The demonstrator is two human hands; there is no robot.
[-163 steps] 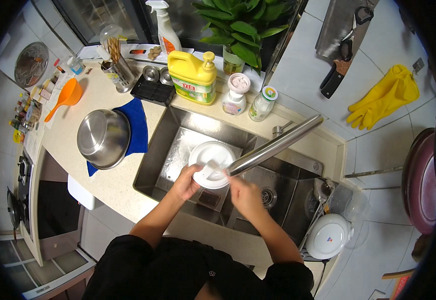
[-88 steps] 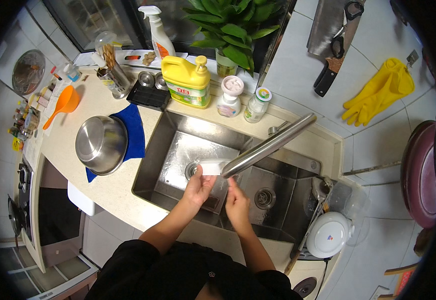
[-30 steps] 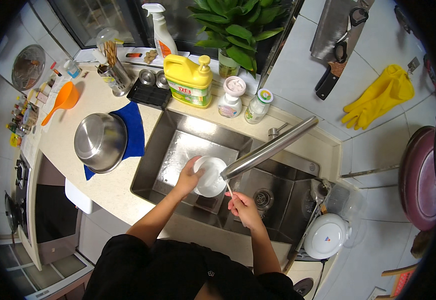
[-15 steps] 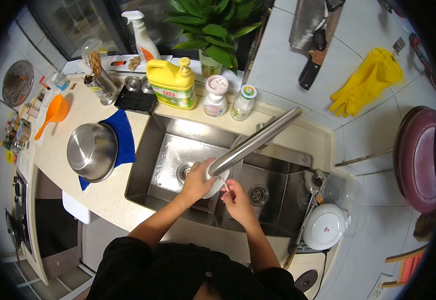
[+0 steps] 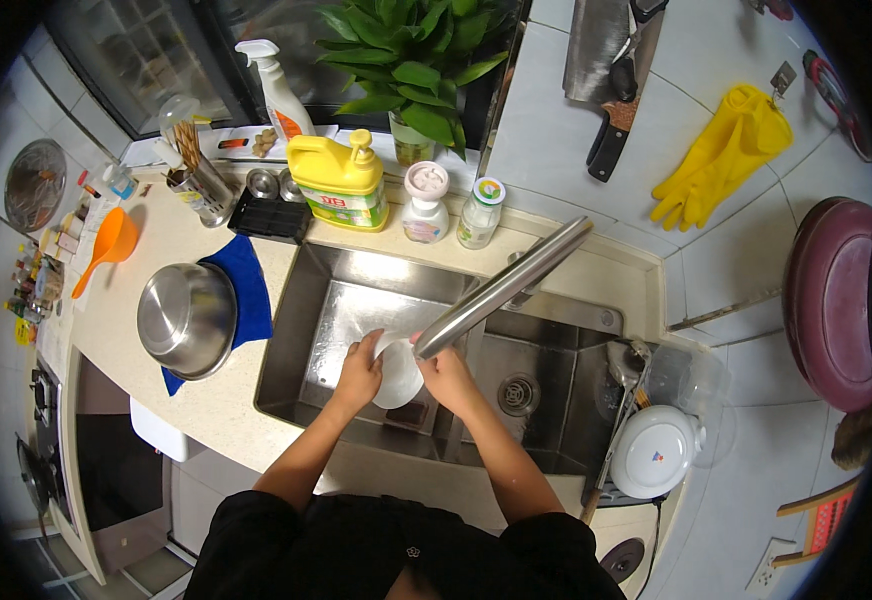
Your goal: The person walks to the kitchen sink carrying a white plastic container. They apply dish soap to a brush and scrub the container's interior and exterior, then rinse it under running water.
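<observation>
Over the left basin of the steel sink [image 5: 286,390] I hold a white bowl [image 5: 402,385], tilted so that its rounded surface shows. My left hand [image 5: 359,375] grips its left edge, thumb and fingers closed on the rim. On the opposite side my right hand [image 5: 448,380] is closed on the bowl's right edge; the end of the thick steel faucet [image 5: 506,285] hides some of its fingertips. The spout hangs just above the right hand and the bowl. Whether water runs from it I cannot make out.
Left of the sink, an upturned steel pot [image 5: 186,318] rests partly on a blue cloth [image 5: 248,290]. A yellow jug [image 5: 341,185], a pump bottle [image 5: 424,205] and a glass jar [image 5: 480,215] line the back edge. White dishes [image 5: 653,452] stand at the right.
My left hand has moved left and lower, out from beside the spout. My right hand has shifted left and up to the spout's end. More of the bowl now shows between them.
</observation>
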